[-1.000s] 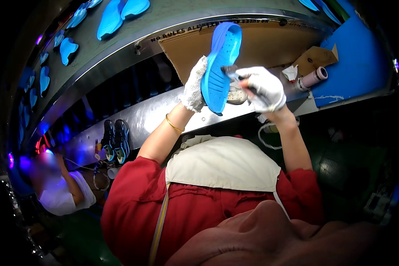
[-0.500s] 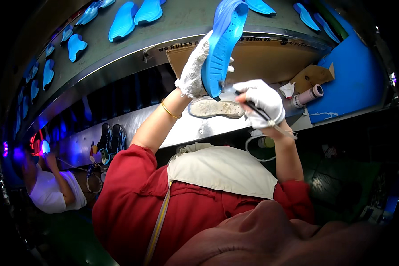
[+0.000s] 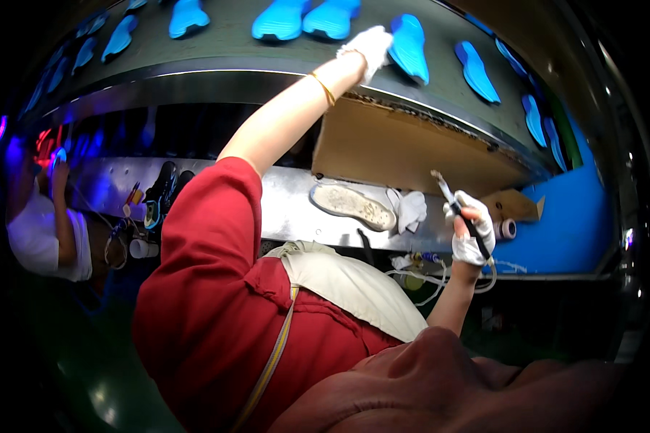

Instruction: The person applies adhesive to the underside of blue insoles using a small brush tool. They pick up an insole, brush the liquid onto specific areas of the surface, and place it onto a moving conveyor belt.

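My left hand (image 3: 369,52), in a white glove, reaches out over the conveyor belt. Its fingers close on the left edge of a blue shoe sole (image 3: 410,52) lying near the belt's front edge; the fingertips are partly hidden. In my gloved right hand (image 3: 475,229) is a slim brush (image 3: 445,190) with a dark handle, its bristle tip pointing up and away from me. Below, on the metal ledge, rests a worn, pale sole-shaped pad (image 3: 352,206). A crumpled white cloth (image 3: 411,210) lies against its right end.
More blue soles (image 3: 279,19) are spread along the green conveyor belt (image 3: 231,43). A cardboard sheet (image 3: 383,141) leans under its rim. Right of my right hand are a pink bottle (image 3: 509,229) and a blue panel (image 3: 578,216). Another person (image 3: 40,234) works at far left.
My left hand has carried the blue sole from above the ledge up and right onto the belt. My right hand has drawn away with the brush, down and right. Belt soles have shifted right.
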A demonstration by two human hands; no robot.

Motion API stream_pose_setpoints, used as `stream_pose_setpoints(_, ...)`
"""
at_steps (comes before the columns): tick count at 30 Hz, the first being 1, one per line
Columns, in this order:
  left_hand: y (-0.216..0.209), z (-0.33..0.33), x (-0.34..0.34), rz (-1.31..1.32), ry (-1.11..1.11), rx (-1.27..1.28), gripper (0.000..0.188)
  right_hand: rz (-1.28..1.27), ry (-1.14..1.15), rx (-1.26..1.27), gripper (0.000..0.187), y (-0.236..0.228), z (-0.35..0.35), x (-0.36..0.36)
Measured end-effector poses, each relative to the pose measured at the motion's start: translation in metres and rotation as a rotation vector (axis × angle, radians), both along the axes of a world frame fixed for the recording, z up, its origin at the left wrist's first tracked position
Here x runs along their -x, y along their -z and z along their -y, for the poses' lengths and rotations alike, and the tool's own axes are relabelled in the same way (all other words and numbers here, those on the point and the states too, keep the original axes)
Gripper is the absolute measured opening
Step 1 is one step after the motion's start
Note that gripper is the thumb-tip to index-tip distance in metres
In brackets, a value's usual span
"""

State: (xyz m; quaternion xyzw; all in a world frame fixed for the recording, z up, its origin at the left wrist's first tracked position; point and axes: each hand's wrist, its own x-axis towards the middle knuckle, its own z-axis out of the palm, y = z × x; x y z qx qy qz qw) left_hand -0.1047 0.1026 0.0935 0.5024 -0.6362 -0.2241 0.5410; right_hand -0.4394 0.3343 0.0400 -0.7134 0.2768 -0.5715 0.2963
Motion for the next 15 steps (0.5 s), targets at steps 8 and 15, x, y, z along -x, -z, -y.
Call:
stream_pose_setpoints(8,-0.024,-0.091,-0.113,1.092,-0.545,0.530,0.057,0.132,-0.167,-0.276,0.024,0.029,0.007,-0.005)
stream_pose_setpoints(15,-0.013,-0.095,-0.222,1.020,-0.544,-0.123,0.058,0.290,-0.246,-0.568,0.027,0.045,0.025,-0.053)
